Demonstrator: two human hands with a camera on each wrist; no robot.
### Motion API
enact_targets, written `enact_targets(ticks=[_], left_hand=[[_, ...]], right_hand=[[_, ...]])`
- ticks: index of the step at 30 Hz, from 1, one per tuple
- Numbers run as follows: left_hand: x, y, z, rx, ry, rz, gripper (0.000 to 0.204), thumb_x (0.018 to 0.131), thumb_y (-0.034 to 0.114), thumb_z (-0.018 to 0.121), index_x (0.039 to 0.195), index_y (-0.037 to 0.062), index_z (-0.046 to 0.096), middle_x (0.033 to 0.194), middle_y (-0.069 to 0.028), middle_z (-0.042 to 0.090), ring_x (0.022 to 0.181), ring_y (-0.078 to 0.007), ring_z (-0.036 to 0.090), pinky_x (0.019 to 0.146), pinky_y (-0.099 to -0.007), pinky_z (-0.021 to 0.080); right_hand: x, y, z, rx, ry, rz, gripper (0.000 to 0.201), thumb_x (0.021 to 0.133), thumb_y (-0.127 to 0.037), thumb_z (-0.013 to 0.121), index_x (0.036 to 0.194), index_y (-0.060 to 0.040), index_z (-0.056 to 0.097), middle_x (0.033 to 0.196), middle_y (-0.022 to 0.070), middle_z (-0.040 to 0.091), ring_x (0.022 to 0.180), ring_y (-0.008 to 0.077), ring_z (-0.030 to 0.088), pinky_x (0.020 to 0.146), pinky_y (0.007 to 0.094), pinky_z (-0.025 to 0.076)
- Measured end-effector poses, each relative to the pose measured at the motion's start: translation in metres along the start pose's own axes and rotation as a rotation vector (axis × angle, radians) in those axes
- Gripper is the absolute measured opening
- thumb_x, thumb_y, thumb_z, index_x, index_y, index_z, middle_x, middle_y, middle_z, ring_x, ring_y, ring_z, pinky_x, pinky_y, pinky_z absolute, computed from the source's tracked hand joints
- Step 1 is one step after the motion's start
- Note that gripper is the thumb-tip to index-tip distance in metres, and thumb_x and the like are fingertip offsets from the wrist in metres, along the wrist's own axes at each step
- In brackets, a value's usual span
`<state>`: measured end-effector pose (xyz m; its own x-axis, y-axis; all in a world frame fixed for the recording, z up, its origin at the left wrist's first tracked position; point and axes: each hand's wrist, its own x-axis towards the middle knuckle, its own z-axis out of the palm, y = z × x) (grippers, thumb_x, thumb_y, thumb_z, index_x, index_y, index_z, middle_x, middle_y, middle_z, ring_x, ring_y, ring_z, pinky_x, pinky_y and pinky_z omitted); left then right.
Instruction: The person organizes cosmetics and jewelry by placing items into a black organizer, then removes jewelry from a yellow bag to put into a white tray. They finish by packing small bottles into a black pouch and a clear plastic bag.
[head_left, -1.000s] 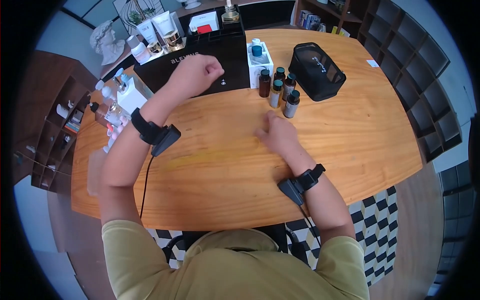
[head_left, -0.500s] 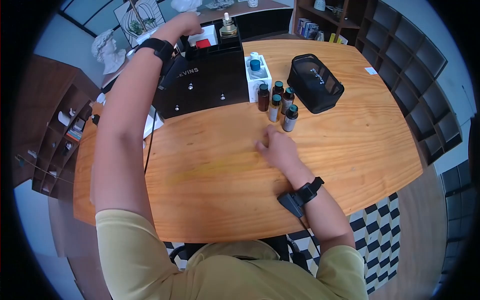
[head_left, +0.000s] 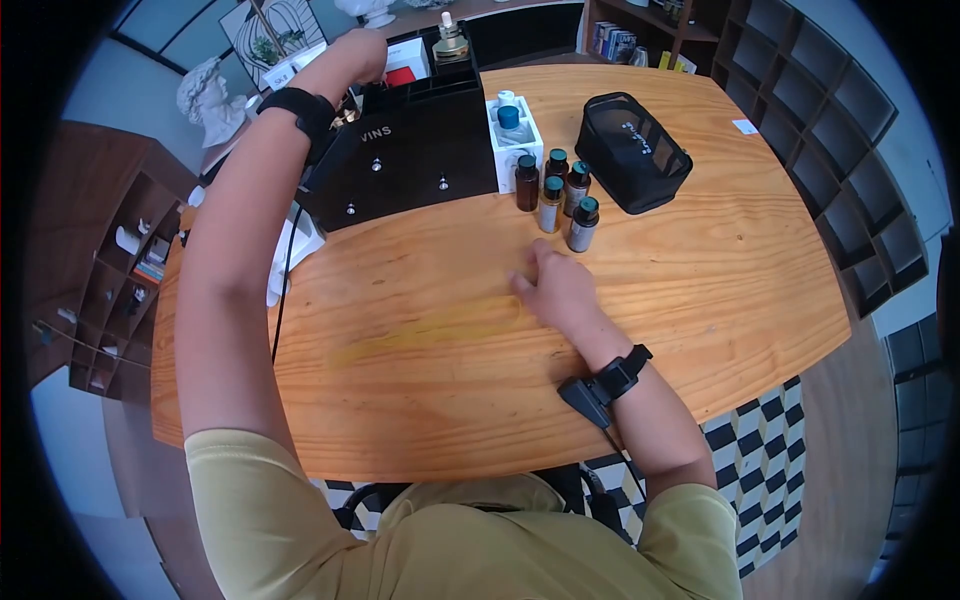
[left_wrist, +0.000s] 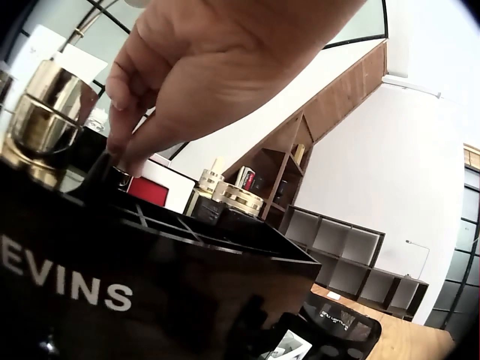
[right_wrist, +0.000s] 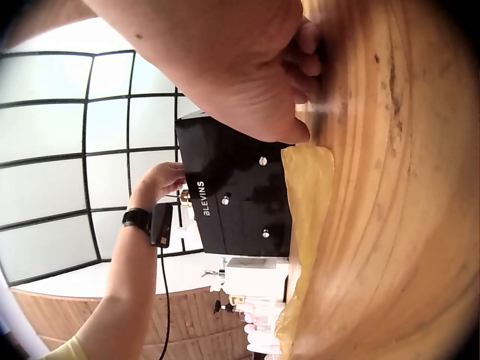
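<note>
My left hand point(head_left: 358, 56) reaches over the top of a black drawer organizer point(head_left: 410, 150) lettered BLEVINS. In the left wrist view its thumb and fingers pinch a small black object point(left_wrist: 97, 177) among the top compartments, beside a gold-capped jar point(left_wrist: 46, 124); the object's lower part is hidden. A white box with a red patch point(left_wrist: 154, 190) lies just beyond the fingertips. My right hand point(head_left: 562, 290) rests on the table, fingers loosely bent and holding nothing. Close by its thumb is a thin yellow translucent sheet point(right_wrist: 309, 176). Several brown bottles point(head_left: 551, 205) with dark caps stand ahead of that hand.
A white holder point(head_left: 532, 140) with a blue-capped bottle stands against the organizer's right side. Farther right lies a black mesh pouch point(head_left: 635, 155). White items point(head_left: 300, 245) sit at the organizer's left, partly behind my left arm. A gold dropper bottle point(head_left: 450, 42) stands on top at the back.
My left hand has moved from before the organizer's front up and over its top, and its fingers now pinch the small black object. The right hand has stayed in place.
</note>
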<state>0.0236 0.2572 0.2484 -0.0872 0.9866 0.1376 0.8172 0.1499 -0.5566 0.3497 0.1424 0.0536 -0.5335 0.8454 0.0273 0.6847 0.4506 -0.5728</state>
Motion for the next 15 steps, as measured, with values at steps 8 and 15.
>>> enact_targets(ticks=[8, 15], left_hand=[[0.005, 0.019, -0.003, -0.358, 0.085, 0.002, 0.024, 0.079, 0.024, 0.072, 0.072, 0.0013, 0.068, 0.064, -0.0105, 0.067, 0.064, -0.0245, 0.067, 0.061, -0.0355, 0.052], [0.017, 0.030, -0.009, -0.380, 0.059, 0.112, 0.019, 0.083, 0.019, 0.069, 0.076, 0.0018, 0.067, 0.060, -0.0065, 0.066, 0.056, -0.0158, 0.065, 0.056, -0.0319, 0.051]], right_hand=[[0.001, 0.003, 0.005, 0.002, 0.031, 0.007, 0.035, 0.082, -0.034, 0.066, 0.101, -0.0056, 0.057, 0.086, 0.0166, 0.067, 0.086, 0.0347, 0.065, 0.074, 0.0421, 0.050], [0.001, 0.004, 0.004, 0.011, 0.032, -0.012, 0.035, 0.083, -0.032, 0.065, 0.100, -0.0037, 0.056, 0.086, 0.0177, 0.067, 0.086, 0.0350, 0.065, 0.074, 0.0418, 0.051]])
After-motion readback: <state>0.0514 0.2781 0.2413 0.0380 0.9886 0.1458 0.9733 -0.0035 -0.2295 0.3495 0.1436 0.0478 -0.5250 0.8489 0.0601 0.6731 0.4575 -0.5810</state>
